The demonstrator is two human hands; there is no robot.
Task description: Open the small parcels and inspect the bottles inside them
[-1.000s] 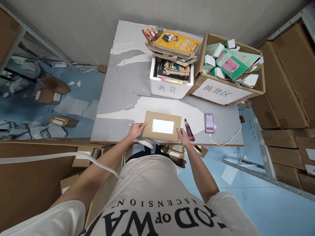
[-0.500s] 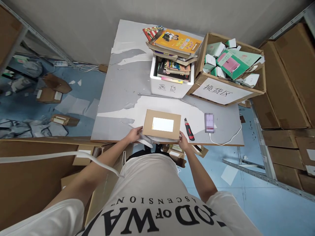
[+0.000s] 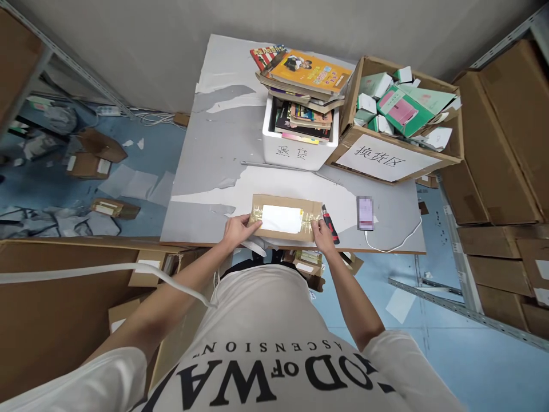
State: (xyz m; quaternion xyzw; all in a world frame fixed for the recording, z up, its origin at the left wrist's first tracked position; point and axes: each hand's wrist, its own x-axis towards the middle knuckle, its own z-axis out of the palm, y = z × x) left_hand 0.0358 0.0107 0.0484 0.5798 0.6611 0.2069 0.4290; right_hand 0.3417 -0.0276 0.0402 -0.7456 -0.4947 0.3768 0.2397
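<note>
A brown cardboard box (image 3: 311, 207) lies across the front of the table, a white label on its face and shiny tape at both ends. My left hand (image 3: 238, 230) grips its left end, thumb on top. At the right end, my right hand (image 3: 322, 234) holds it with the thumb over the edge. Close beside my right hand lies a red and black box cutter (image 3: 330, 224), partly behind the box and fingers. Under the box's near left side, some crumpled pale wrapping (image 3: 254, 247) pokes out over the table edge.
Behind stand a white bin (image 3: 295, 151) heaped with books and a carton (image 3: 352, 137) full of green and white boxes. A phone (image 3: 365, 213) on a white cable lies to the right on the table (image 3: 223, 143). Metal shelving with cartons (image 3: 493, 240) stands at the right.
The box now shows a different face, with a wider label and taped ends. Both hands have come further onto its ends, and the box reaches closer to the box cutter.
</note>
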